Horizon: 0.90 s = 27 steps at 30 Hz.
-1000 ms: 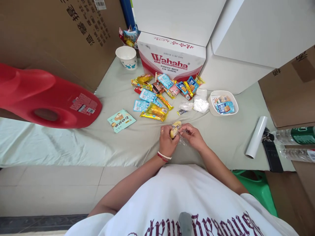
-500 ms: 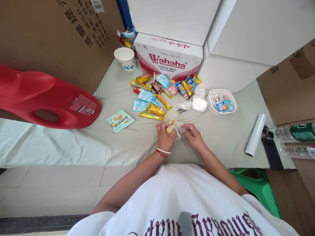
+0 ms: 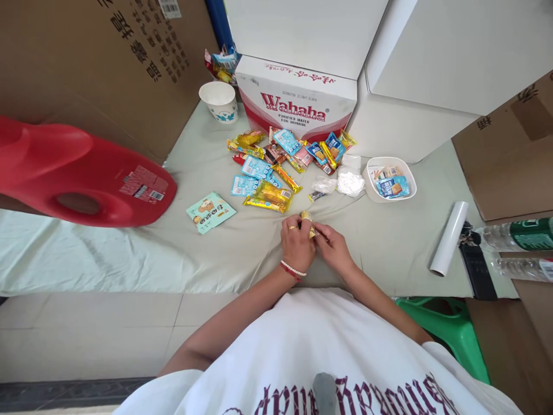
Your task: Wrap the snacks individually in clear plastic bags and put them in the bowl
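My left hand (image 3: 298,245), with a ring and bracelets, is closed around a small yellow-and-clear snack packet (image 3: 307,217). Most of that packet is hidden by my fingers. My right hand (image 3: 334,248) meets the left one, its thumb and index finger pinching the packet's right side. Just beyond the hands lie yellow snack packs (image 3: 270,197) and light-blue sachets (image 3: 257,168). A mint-green pouch (image 3: 211,212) rests to the left. Crumpled clear wrappers (image 3: 324,184) and folded white plastic (image 3: 351,182) sit beyond my right hand.
A white tub (image 3: 412,187) holding blue and beige packets stands right of the pile. Behind are a Wahaha carton (image 3: 298,104) and a paper cup (image 3: 220,104). A large red jug (image 3: 103,155) occupies the left. A white roll (image 3: 449,237) and plastic bottles (image 3: 503,235) lie right.
My left hand has turned inward and shifted slightly right, covering more of the packet. My right hand has moved in against it, and the clear wrapper that stretched between them is now gathered in.
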Each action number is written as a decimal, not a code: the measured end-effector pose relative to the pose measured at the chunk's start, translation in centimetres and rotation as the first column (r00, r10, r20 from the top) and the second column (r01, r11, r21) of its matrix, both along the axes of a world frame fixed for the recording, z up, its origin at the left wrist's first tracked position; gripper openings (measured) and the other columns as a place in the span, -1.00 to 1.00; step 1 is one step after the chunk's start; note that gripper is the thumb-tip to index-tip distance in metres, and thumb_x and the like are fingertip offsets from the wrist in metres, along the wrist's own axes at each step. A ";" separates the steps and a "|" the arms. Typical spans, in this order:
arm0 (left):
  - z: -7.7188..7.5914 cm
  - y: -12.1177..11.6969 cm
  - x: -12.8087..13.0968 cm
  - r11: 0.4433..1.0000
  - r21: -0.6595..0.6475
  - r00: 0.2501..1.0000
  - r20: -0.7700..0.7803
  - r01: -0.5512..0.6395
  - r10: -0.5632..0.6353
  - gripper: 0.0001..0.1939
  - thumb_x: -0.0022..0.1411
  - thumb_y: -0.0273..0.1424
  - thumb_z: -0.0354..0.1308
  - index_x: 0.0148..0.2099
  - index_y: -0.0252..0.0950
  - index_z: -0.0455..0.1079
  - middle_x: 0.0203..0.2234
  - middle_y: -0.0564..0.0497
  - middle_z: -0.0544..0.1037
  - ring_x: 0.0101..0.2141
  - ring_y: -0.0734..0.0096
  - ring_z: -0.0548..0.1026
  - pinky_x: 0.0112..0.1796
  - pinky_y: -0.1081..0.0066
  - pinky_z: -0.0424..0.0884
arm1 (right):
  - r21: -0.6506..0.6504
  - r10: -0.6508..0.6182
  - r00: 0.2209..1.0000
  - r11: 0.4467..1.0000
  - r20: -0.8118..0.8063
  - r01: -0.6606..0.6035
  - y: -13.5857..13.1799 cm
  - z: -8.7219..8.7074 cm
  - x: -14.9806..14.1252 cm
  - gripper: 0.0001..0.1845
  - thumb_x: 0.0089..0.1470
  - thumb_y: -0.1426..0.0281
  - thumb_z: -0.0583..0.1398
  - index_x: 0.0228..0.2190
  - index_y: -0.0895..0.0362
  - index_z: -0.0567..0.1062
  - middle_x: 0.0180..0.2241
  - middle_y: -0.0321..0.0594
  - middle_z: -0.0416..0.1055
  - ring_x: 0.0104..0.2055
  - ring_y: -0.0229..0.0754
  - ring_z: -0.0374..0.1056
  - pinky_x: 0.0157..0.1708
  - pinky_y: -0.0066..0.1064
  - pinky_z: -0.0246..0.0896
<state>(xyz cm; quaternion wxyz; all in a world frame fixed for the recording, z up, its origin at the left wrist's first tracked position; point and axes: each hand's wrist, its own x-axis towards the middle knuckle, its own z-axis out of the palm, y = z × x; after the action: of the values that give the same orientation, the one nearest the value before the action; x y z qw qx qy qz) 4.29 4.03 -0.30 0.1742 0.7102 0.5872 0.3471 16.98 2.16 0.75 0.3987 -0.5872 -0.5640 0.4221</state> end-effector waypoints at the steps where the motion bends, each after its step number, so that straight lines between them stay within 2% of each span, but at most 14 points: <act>1: 0.2 -0.3 0.0 0.999 0.005 0.999 0.003 0.036 -0.036 -0.79 0.13 -0.56 0.13 -0.16 -0.25 0.36 -0.11 -0.22 0.37 -0.01 0.00 0.33 0.03 -0.02 0.33 | -0.028 -0.016 0.999 0.999 -0.043 0.015 -0.1 -0.3 -0.1 -0.65 0.25 0.19 0.14 -0.02 -0.04 0.59 0.00 -0.15 0.55 0.04 -0.03 0.44 0.14 -0.14 0.30; 4: 0.6 -1.4 0.0 0.981 0.057 0.979 0.075 0.188 -0.192 -0.64 0.07 -0.53 0.15 -0.04 -0.29 0.33 -0.02 -0.27 0.37 0.08 -0.06 0.32 0.12 -0.12 0.29 | -0.100 -0.089 0.988 0.992 -0.125 0.076 -0.8 -1.2 -0.1 -0.58 0.27 0.06 0.13 -0.01 -0.01 0.58 -0.01 -0.13 0.55 0.07 -0.02 0.42 0.11 -0.16 0.33; 6: 0.9 -2.2 -0.3 0.953 0.083 0.939 0.165 0.291 -0.301 -0.49 0.05 -0.53 0.14 0.10 -0.29 0.26 0.08 -0.30 0.35 0.17 -0.07 0.29 0.17 -0.14 0.27 | -0.149 -0.131 0.981 0.983 -0.143 0.110 -1.2 -1.6 0.4 -0.55 0.22 0.03 0.18 0.00 0.00 0.56 -0.06 -0.15 0.57 -0.02 -0.03 0.45 0.00 -0.19 0.40; 8: 0.9 -2.7 -1.0 0.927 0.043 0.886 0.282 0.372 -0.368 -0.38 0.07 -0.53 0.12 0.20 -0.25 0.17 0.15 -0.28 0.33 0.20 0.01 0.31 0.14 -0.04 0.37 | -0.178 -0.182 0.969 0.972 -0.166 0.152 -1.1 -1.6 1.9 -0.56 0.15 0.07 0.25 -0.01 0.01 0.55 -0.10 -0.17 0.57 -0.11 -0.06 0.47 -0.08 -0.22 0.42; 10: 0.7 -2.9 -2.3 0.919 -0.046 0.862 0.370 0.390 -0.347 -0.40 0.12 -0.52 0.10 0.22 -0.21 0.14 0.15 -0.25 0.33 0.17 0.10 0.36 0.02 0.10 0.50 | -0.139 -0.263 0.948 0.961 -0.176 0.241 0.1 -1.1 4.7 -0.57 0.09 0.13 0.28 -0.03 0.03 0.53 -0.11 -0.18 0.57 -0.13 -0.08 0.47 -0.08 -0.23 0.42; 12: 0.2 -3.0 -4.0 0.931 -0.132 0.885 0.380 0.340 -0.269 -0.49 0.16 -0.51 0.10 0.16 -0.21 0.20 0.10 -0.22 0.34 0.10 0.15 0.41 -0.08 0.18 0.56 | -0.027 -0.394 0.903 0.918 -0.173 0.395 2.6 0.0 8.6 -0.57 0.07 0.19 0.28 -0.03 0.06 0.51 -0.07 -0.16 0.54 -0.10 -0.09 0.47 -0.07 -0.23 0.42; 14: -0.5 -3.2 -5.9 0.947 -0.180 0.919 0.344 0.265 -0.192 -0.60 0.18 -0.50 0.09 0.09 -0.23 0.26 0.03 -0.19 0.36 0.00 0.20 0.45 -0.12 0.20 0.58 | 0.096 -0.563 0.805 0.805 -0.186 0.585 6.4 1.3 13.1 -0.55 0.09 0.27 0.21 0.03 0.09 0.45 -0.05 -0.13 0.51 -0.10 -0.13 0.48 -0.12 -0.24 0.44; 16: -1.3 -3.6 -7.5 0.960 -0.197 0.942 0.311 0.197 -0.130 -0.67 0.22 -0.49 0.08 0.04 -0.23 0.28 -0.02 -0.17 0.37 -0.08 0.24 0.47 -0.15 0.20 0.60 | 0.099 -0.662 0.743 0.736 -0.101 0.670 10.7 2.5 17.1 -0.53 0.11 0.36 0.15 0.06 0.16 0.42 -0.05 -0.06 0.49 -0.14 -0.15 0.50 -0.18 -0.27 0.45; 17: -1.6 -3.9 -8.2 0.965 -0.196 0.950 0.291 0.172 -0.110 -0.70 0.24 -0.48 0.07 0.03 -0.23 0.29 -0.02 -0.16 0.37 -0.08 0.24 0.47 -0.16 0.21 0.60 | 0.060 -0.692 0.722 0.721 -0.003 0.690 12.7 3.0 18.6 -0.53 0.11 0.40 0.13 0.06 0.23 0.42 -0.09 -0.03 0.50 -0.18 -0.16 0.50 -0.22 -0.30 0.44; 18: -1.9 -4.1 -8.7 0.970 -0.191 0.958 0.271 0.153 -0.097 -0.72 0.25 -0.48 0.06 0.02 -0.24 0.29 -0.02 -0.17 0.37 -0.07 0.23 0.47 -0.17 0.21 0.60 | 0.021 -0.680 0.720 0.729 0.139 0.685 14.6 3.3 19.7 -0.54 0.12 0.44 0.10 0.05 0.29 0.42 -0.12 -0.01 0.50 -0.23 -0.19 0.49 -0.22 -0.32 0.42; 20: -2.4 -4.6 -9.3 0.976 -0.176 0.970 0.223 0.132 -0.091 -0.76 0.29 -0.47 0.05 0.01 -0.24 0.31 -0.01 -0.18 0.38 -0.05 0.22 0.47 -0.16 0.21 0.60 | -0.062 -0.568 0.725 0.769 0.389 0.636 17.4 3.6 20.8 -0.63 0.11 0.47 0.12 -0.06 0.35 0.49 -0.21 0.00 0.50 -0.25 -0.19 0.48 -0.18 -0.28 0.39; 22: -2.8 -4.9 -9.6 0.978 -0.162 0.980 0.171 0.130 -0.101 -0.80 0.31 -0.47 0.05 -0.02 -0.25 0.33 -0.02 -0.18 0.39 -0.05 0.21 0.47 -0.14 0.19 0.59 | -0.089 -0.449 0.693 0.802 0.564 0.591 19.0 3.6 20.8 -0.77 0.04 0.46 0.23 -0.24 0.33 0.55 -0.25 0.03 0.49 -0.18 -0.08 0.47 -0.07 -0.16 0.36; 24: -3.0 -5.0 -9.7 0.980 -0.148 0.985 0.130 0.135 -0.116 -0.83 0.32 -0.47 0.05 -0.06 -0.25 0.36 -0.04 -0.18 0.41 -0.05 0.21 0.49 -0.11 0.16 0.57 | -0.052 -0.402 0.618 0.810 0.676 0.584 19.5 3.7 20.3 -0.81 -0.08 0.45 0.34 -0.36 0.30 0.55 -0.17 0.14 0.46 -0.05 0.08 0.42 0.05 0.01 0.29; 27: -3.1 -4.8 -9.8 0.981 -0.132 0.986 0.107 0.145 -0.131 -0.86 0.33 -0.45 0.05 -0.08 -0.25 0.38 -0.04 -0.18 0.41 -0.04 0.19 0.49 -0.10 0.16 0.57 | 0.057 -0.365 0.504 0.848 0.783 0.527 18.6 4.5 19.9 -0.70 -0.04 0.39 0.35 -0.23 0.27 0.57 0.08 0.18 0.32 0.11 0.17 0.31 0.15 0.09 0.20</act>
<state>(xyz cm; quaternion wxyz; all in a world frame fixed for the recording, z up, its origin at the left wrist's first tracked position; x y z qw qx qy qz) -5.50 -0.76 -3.43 0.2755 0.7176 0.5499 0.3266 36.90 20.72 5.26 0.1571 -0.8695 -0.4639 0.0641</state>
